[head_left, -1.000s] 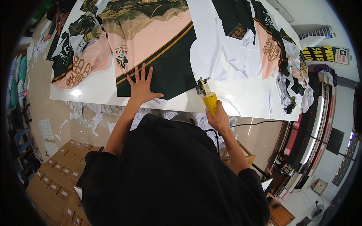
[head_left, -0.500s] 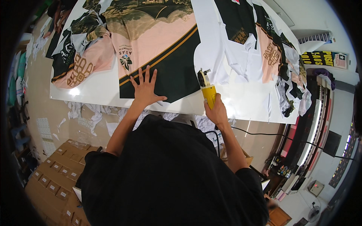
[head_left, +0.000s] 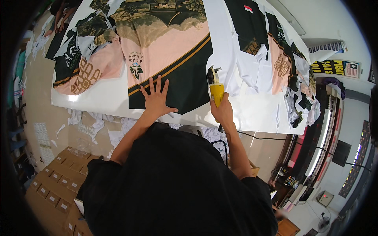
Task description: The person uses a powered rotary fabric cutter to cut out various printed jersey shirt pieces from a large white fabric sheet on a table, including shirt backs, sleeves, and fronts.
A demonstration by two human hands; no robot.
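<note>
My left hand (head_left: 156,101) lies with fingers spread on the dark green lower part of a printed fabric piece (head_left: 187,84), which has pink, gold stripes and a landscape print, on the white table (head_left: 98,102). My right hand (head_left: 222,108) grips a yellow electric cutter (head_left: 217,93); its metal head stands at the right edge of that piece, beside white sheets (head_left: 224,51). More printed pieces lie piled at left (head_left: 90,67) and right (head_left: 280,55).
Another person's hands (head_left: 59,23) show at the upper left. White scraps (head_left: 94,126) litter the floor below the table. Cardboard boxes (head_left: 57,187) sit at the lower left. A black cord (head_left: 260,138) runs rightward. Rolls and machinery (head_left: 315,137) line the right side.
My right hand has moved the cutter forward, away from me, along the fabric's right edge, and holds it more upright. My left hand stays spread on the fabric. The view has shifted slightly.
</note>
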